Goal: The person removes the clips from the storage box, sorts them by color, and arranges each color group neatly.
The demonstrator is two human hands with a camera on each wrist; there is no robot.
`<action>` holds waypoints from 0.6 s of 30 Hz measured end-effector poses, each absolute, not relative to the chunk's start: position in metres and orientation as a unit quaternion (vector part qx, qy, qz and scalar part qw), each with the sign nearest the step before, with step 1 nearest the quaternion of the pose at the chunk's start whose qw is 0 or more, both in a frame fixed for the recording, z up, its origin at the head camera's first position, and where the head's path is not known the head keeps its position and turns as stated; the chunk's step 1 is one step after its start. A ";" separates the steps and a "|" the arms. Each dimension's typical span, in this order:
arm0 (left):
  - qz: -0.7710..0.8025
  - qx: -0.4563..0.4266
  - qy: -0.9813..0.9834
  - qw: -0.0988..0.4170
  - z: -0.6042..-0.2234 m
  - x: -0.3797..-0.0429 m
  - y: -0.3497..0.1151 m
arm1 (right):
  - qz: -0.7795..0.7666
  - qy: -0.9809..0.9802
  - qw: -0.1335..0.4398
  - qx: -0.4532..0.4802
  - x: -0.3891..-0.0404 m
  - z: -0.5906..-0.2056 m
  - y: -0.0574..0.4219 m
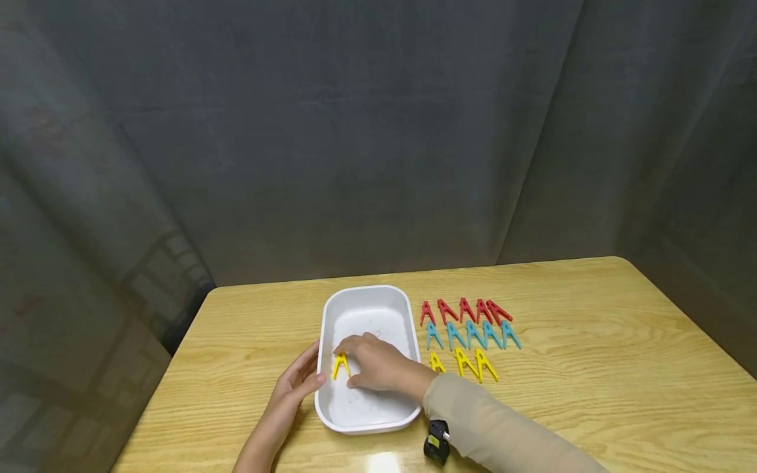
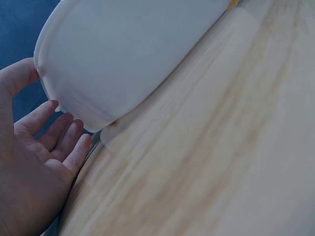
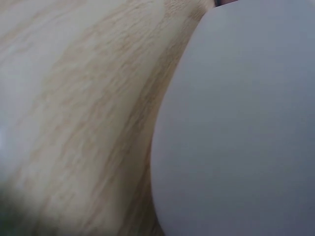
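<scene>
A white plastic tray [image 1: 378, 410] stands on the wooden table. My left hand [image 1: 294, 383] rests against its left side, thumb at the rim and fingers along the outer wall. In the left wrist view, the fingers of my left hand [image 2: 44, 157] are fairly straight beside the tray wall [image 2: 123, 59]. Inside the tray, my right hand [image 1: 375, 364] holds a yellow clothespin [image 1: 341, 366] between thumb and fingers, its legs pointing toward me. The right wrist view has only the pale tray wall [image 3: 236, 128] and tabletop; the right hand is hidden there.
Right of the tray lie rows of clothespins: red ones [image 1: 465, 309] at the back, blue ones [image 1: 474, 335] in the middle, three yellow ones [image 1: 482, 365] in front. A small black device [image 1: 437, 443] sits at the right wrist. Dark curtains [image 1: 355, 144] hang behind the table [image 1: 591, 341].
</scene>
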State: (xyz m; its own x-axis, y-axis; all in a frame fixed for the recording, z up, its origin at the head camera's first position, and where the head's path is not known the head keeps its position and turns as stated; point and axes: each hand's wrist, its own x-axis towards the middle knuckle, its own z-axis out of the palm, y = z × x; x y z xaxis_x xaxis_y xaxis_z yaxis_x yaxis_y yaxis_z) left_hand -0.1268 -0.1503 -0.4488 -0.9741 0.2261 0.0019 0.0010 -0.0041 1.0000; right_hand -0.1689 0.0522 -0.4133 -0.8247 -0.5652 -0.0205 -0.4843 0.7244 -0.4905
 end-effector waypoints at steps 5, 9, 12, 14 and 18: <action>0.703 0.079 0.702 0.079 -0.449 -0.127 -0.151 | -0.227 0.926 0.066 -0.295 -0.169 -0.413 0.051; 0.703 0.078 0.702 0.080 -0.448 -0.127 -0.151 | -0.224 0.926 0.061 -0.296 -0.169 -0.413 0.051; 0.703 0.079 0.702 0.080 -0.448 -0.127 -0.151 | -0.228 0.926 0.065 -0.294 -0.169 -0.412 0.052; 0.703 0.080 0.702 0.079 -0.448 -0.127 -0.151 | -0.232 0.926 0.070 -0.290 -0.169 -0.411 0.053; 0.703 0.077 0.703 0.077 -0.449 -0.127 -0.150 | -0.243 0.924 0.081 -0.283 -0.169 -0.408 0.055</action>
State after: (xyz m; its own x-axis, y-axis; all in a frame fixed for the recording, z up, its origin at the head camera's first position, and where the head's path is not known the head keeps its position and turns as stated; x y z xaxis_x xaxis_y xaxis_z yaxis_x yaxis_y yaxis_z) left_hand -0.1266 -0.1504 -0.4488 -0.9765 0.2157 0.0004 0.0003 -0.0004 1.0000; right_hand -0.1688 0.0548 -0.4081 -0.8265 -0.5629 -0.0119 -0.4840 0.7211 -0.4957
